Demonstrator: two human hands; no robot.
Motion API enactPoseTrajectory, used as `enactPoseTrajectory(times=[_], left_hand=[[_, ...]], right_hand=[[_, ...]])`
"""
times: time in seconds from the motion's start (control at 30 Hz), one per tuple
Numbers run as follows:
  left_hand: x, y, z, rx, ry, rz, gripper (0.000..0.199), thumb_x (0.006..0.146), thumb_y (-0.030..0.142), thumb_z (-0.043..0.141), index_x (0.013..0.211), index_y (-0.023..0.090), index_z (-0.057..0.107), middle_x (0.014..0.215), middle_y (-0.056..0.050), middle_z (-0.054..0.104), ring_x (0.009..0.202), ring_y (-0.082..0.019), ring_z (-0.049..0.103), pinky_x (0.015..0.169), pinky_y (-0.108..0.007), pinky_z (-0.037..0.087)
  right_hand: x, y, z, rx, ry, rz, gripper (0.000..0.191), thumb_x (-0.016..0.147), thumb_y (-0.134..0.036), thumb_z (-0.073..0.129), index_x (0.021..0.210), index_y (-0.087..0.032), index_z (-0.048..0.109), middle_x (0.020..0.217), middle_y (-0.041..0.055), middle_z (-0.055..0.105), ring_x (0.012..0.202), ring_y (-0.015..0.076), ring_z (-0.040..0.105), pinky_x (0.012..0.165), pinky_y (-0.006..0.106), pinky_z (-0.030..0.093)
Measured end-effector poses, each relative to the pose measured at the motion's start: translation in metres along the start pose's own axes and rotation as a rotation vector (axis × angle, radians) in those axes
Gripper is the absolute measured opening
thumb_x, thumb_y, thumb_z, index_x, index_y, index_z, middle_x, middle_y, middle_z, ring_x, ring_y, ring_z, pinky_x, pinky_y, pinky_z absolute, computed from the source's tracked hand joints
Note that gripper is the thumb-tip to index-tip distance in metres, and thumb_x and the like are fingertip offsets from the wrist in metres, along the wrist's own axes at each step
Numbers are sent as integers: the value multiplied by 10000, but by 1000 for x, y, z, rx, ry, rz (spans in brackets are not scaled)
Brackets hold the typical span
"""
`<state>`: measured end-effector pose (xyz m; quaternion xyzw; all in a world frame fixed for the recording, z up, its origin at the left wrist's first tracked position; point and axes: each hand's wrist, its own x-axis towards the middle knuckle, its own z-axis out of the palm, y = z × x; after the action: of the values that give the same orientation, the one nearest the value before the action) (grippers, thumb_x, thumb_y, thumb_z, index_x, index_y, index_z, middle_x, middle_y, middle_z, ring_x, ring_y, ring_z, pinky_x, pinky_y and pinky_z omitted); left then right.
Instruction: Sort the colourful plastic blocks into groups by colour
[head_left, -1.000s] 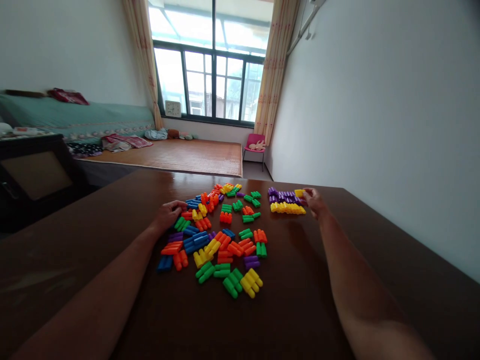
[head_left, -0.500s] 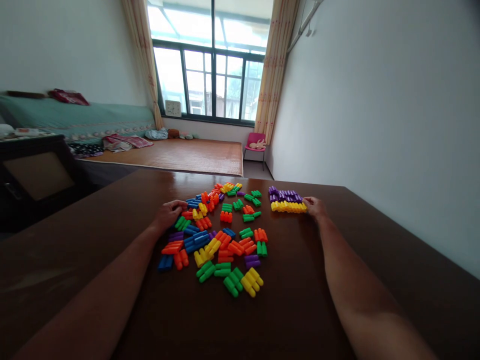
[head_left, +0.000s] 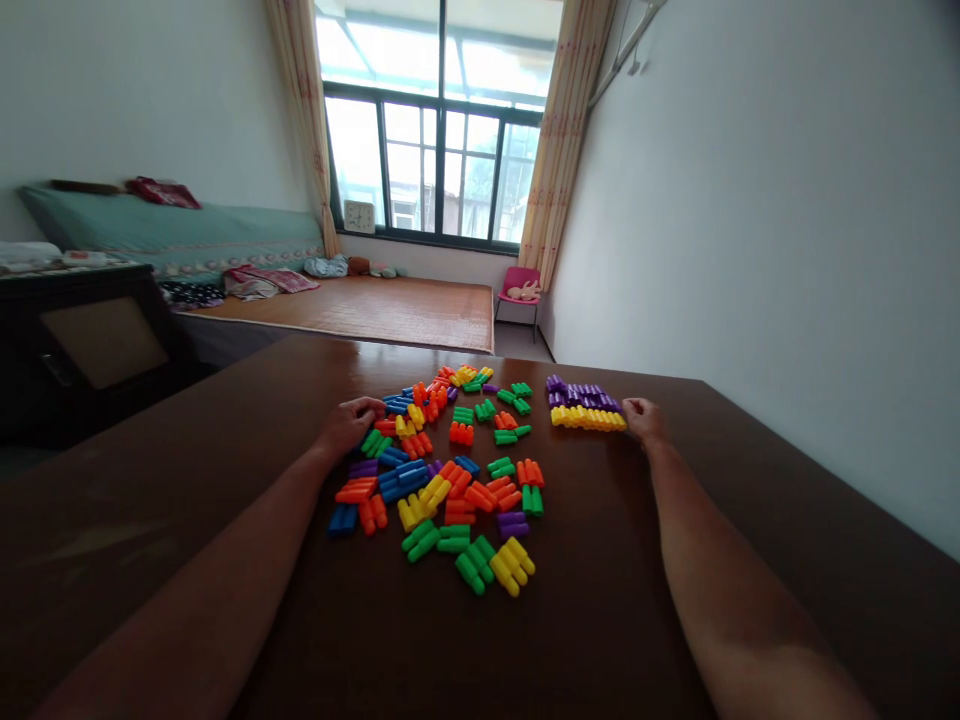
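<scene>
My left hand (head_left: 351, 424) rests at the left edge of a loose pile of plastic building blocks, fingers curled together beside a blue block (head_left: 396, 405). Whatever those fingers may hold is hidden. At the right, my right hand (head_left: 646, 420) lies with its fingers closed against the right end of a row of joined yellow blocks (head_left: 589, 418); I cannot tell whether it grips anything. Joined purple blocks (head_left: 581, 395) lie directly behind that yellow row. Between my hands are scattered orange blocks (head_left: 461, 434), green blocks (head_left: 475, 564) and yellow blocks (head_left: 513, 567).
Everything lies on a dark brown glossy table (head_left: 600, 620). Beyond its far edge are a bed with a woven mat (head_left: 405, 310) and a pink chair (head_left: 517, 283). A dark cabinet (head_left: 90, 340) stands at the left, a white wall (head_left: 750, 200) at the right.
The whole view has shifted slightly, so the scene sits a little further right. My hands and the blocks keep the same places relative to each other.
</scene>
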<state>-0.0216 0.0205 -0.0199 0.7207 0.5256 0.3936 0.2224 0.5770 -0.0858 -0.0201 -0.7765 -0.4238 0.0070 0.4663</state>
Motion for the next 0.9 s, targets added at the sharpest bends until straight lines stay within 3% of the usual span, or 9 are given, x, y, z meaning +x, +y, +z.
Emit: enactPoseTrajectory(times=[0.1, 0.2, 0.3, 0.43, 0.57, 0.7, 0.8, 0.9], left_hand=[[-3, 7, -2, 26, 12, 3, 333, 737, 334, 505, 949, 195, 721, 881, -38, 750, 800, -204, 683, 716, -276, 531], [-7, 15, -3, 67, 20, -4, 319, 747, 307, 501, 943, 199, 728, 869, -36, 749, 789, -205, 680, 702, -280, 526], [-9, 20, -3, 78, 20, -18, 299, 761, 283, 502, 937, 202, 729, 871, -32, 748, 797, -202, 676, 684, -271, 515], [-12, 23, -1, 89, 28, -39, 281, 785, 258, 499, 939, 211, 731, 890, -21, 745, 778, -180, 664, 660, -255, 493], [-16, 25, 0, 82, 22, -83, 264, 794, 230, 514, 943, 223, 732, 897, -9, 746, 783, -164, 661, 659, -238, 483], [-19, 28, 0, 59, 26, -107, 256, 806, 217, 514, 938, 236, 732, 895, -1, 748, 811, -166, 664, 677, -239, 482], [-19, 30, -1, 65, 16, -116, 250, 806, 213, 522, 937, 245, 732, 899, 6, 748, 812, -168, 665, 683, -247, 477], [-19, 30, 0, 60, 17, -124, 246, 808, 213, 525, 937, 248, 732, 901, 8, 749, 826, -170, 666, 686, -245, 472]], right_hand=[[-4, -35, -7, 16, 78, -102, 359, 822, -390, 489, 980, -131, 682, 942, 134, 711, 833, 219, 648, 768, 330, 497], [-27, -93, -1, 95, 9, -306, 396, 871, -438, 459, 1046, -150, 667, 976, 126, 707, 860, 219, 640, 804, 338, 490], [-67, -153, 32, 42, -209, -555, 384, 891, -454, 459, 1092, -201, 666, 987, 94, 707, 879, 219, 628, 823, 345, 485], [-100, -211, 100, -147, -508, -841, 353, 865, -431, 536, 1153, -258, 650, 1099, 71, 685, 1020, 225, 586, 917, 358, 455], [-84, -251, 156, -361, -548, -792, 357, 902, -373, 485, 1214, -259, 618, 1276, 69, 604, 1193, 242, 493, 987, 385, 407], [-66, -276, 195, -536, -625, -658, 400, 904, -413, 459, 1247, -259, 597, 1387, 77, 512, 1278, 301, 409, 968, 457, 409], [-67, -279, 213, -596, -695, -603, 471, 846, -509, 531, 1246, -270, 600, 1421, 80, 471, 1291, 339, 389, 952, 488, 411], [-73, -276, 213, -576, -732, -659, 417, 822, -451, 589, 1166, -225, 655, 1375, 103, 513, 1277, 314, 424, 1013, 462, 366]])
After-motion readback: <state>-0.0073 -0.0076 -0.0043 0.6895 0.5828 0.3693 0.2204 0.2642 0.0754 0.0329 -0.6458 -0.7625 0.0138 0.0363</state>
